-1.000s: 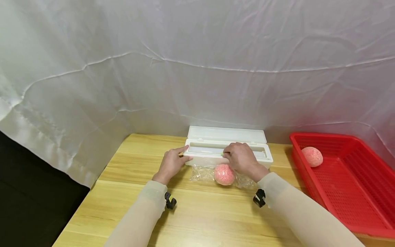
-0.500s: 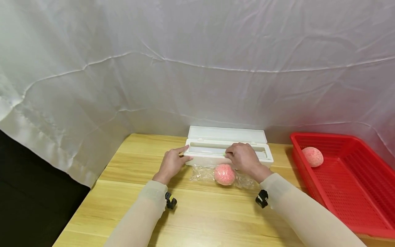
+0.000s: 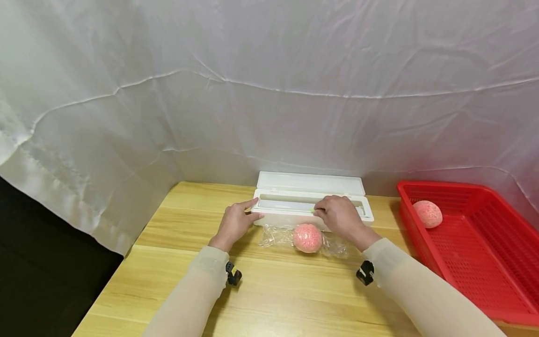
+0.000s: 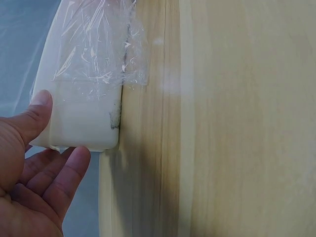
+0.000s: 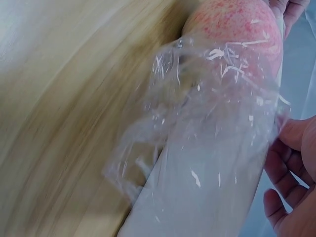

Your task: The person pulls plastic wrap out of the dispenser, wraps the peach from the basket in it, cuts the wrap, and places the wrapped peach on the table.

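A long white cling film dispenser [image 3: 273, 220] lies at the back of the table, its lid [image 3: 311, 181] tipped back. My left hand [image 3: 234, 222] grips its left end, thumb on top and fingers against the end, as the left wrist view shows. My right hand [image 3: 341, 217] pinches a small green slide cutter [image 3: 313, 211] on the dispenser's front top edge, right of the middle; the fingers mostly cover it. In front of the dispenser sits a pink speckled peach [image 3: 307, 238] on clear cling film [image 3: 275, 236], which drapes down the dispenser's front and spreads crumpled to both sides.
A red plastic basket [image 3: 425, 260] stands at the right with another pink peach [image 3: 428, 214] inside. The wooden table [image 3: 269, 299] reaches a grey fabric curtain [image 3: 269, 117] behind. A black area [image 3: 42, 262] lies past the table's left edge.
My right hand has slid a little to the right along the dispenser's front edge, the green cutter moving with it. The left hand keeps its place at the left end.
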